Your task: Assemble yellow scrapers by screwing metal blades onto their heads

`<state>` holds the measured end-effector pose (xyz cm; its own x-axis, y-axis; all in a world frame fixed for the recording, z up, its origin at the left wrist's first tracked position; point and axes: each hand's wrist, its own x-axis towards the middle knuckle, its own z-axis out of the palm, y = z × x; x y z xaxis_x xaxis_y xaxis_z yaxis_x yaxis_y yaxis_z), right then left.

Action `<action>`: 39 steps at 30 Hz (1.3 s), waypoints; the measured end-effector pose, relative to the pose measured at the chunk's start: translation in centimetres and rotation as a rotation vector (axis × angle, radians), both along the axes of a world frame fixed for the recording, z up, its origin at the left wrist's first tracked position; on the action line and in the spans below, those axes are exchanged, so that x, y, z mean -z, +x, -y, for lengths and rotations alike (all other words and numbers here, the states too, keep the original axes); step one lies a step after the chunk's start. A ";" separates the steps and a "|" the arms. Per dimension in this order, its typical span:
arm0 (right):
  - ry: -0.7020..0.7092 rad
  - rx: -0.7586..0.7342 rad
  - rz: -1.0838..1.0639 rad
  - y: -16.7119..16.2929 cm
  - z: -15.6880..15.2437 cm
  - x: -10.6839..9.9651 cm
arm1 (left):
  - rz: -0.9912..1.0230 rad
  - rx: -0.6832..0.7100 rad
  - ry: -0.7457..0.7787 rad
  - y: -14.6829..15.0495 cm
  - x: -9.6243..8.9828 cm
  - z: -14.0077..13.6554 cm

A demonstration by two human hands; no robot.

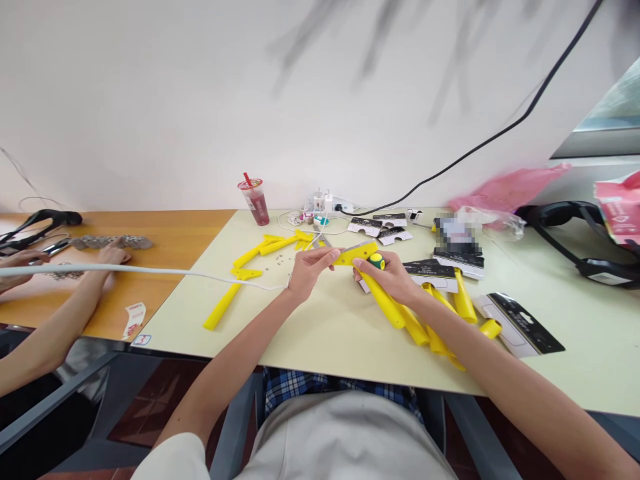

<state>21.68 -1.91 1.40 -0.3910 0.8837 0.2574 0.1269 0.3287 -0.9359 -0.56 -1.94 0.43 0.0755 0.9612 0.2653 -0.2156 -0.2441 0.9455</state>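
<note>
A yellow scraper with a wide flat head and a thin metal edge is held between my hands above the table. My left hand pinches the left end of its head. My right hand is closed around the neck, and the yellow handle slants down toward me. Out of the same right hand sticks the round green-and-yellow end of what looks like a screwdriver handle; its shaft is hidden. Below my right forearm several yellow handles lie side by side. Further yellow scrapers rest to the left, near tiny scattered screws.
Black-and-white packaging cards lie at the right and back. A drink cup and a power strip stand by the wall. A white cable crosses the left view. A co-worker's hands are at the wooden table.
</note>
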 end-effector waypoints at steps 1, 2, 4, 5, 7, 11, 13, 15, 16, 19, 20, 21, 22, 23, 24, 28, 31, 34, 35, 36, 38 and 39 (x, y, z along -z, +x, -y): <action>-0.006 0.003 0.004 0.0 0.0 0.0 | -0.015 -0.022 0.003 0.0 0.1 0.0; -0.010 0.004 0.008 0.0 0.0 0.0 | -0.024 -0.043 0.004 0.0 0.1 -0.1; -0.012 0.003 0.014 0.0 0.0 0.0 | -0.034 -0.069 0.004 0.0 0.1 -0.1; -0.013 0.001 0.014 0.0 0.0 0.1 | -0.037 -0.079 0.004 0.0 0.0 -0.1; -0.021 0.001 0.011 0.0 0.0 0.0 | -0.048 -0.099 0.006 0.0 -0.1 0.0; -0.035 0.019 0.008 -0.2 0.2 -0.3 | -0.083 -0.100 0.039 0.0 -0.3 0.1; -0.053 0.060 -0.001 -0.3 0.3 -0.4 | -0.095 -0.098 0.071 -0.3 -0.4 -0.2; -0.089 0.118 -0.039 -0.4 0.2 -0.4 | -0.101 -0.140 0.099 -1.0 -0.4 -0.9; -0.108 0.145 -0.068 -0.4 0.1 -0.3 | -0.107 -0.181 0.106 -1.5 -0.4 -1.4; -0.148 0.213 -0.171 -0.4 -0.4 -0.1 | -0.192 -0.342 0.085 -3.8 -0.2 -3.0; -0.158 0.231 -0.199 -0.4 -0.5 0.0 | -0.242 -0.375 0.079 -4.6 -0.2 -3.5; -0.168 0.244 -0.219 -0.4 -0.6 0.1 | -0.291 -0.399 0.081 -5.5 -0.1 -4.0; -0.176 0.253 -0.230 -0.4 -0.6 0.1 | -0.344 -0.423 0.082 -6.3 -0.1 -4.3; -0.180 0.259 -0.234 -0.4 -0.6 0.0 | -0.401 -0.442 0.079 -7.0 -0.1 -4.6; -0.184 0.262 -0.233 -0.4 -0.5 -0.1 | -0.458 -0.451 0.074 -7.6 -0.1 -4.7; -0.208 0.275 -0.221 -0.5 -0.4 -0.4 | -0.656 -0.375 0.061 -8.9 -0.5 -4.6; -0.206 0.269 -0.186 -0.3 -0.5 -0.4 | -0.782 -0.228 0.042 -9.5 -0.9 -4.1; -0.208 0.270 -0.153 -0.1 -0.7 -0.1 | -0.902 -0.073 -0.013 -10.4 -1.4 -3.9; -0.209 0.268 -0.139 -0.1 -0.7 0.0 | -0.940 -0.031 -0.035 -10.8 -1.6 -3.9; -0.208 0.266 -0.122 -0.1 -0.7 0.0 | -0.982 0.009 -0.057 -11.3 -1.7 -4.0; -0.202 0.254 -0.085 -0.1 -0.5 -0.1 | -1.097 0.081 -0.096 -12.2 -1.9 -4.3; -0.197 0.247 -0.066 -0.1 -0.4 -0.1 | -1.161 0.110 -0.107 -12.5 -2.0 -4.4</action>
<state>21.55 -1.48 1.53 -0.1472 0.9850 0.0901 0.1172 0.1078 -0.9872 -13.10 2.48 2.43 0.3031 0.9477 -0.0997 0.7759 -0.1846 0.6033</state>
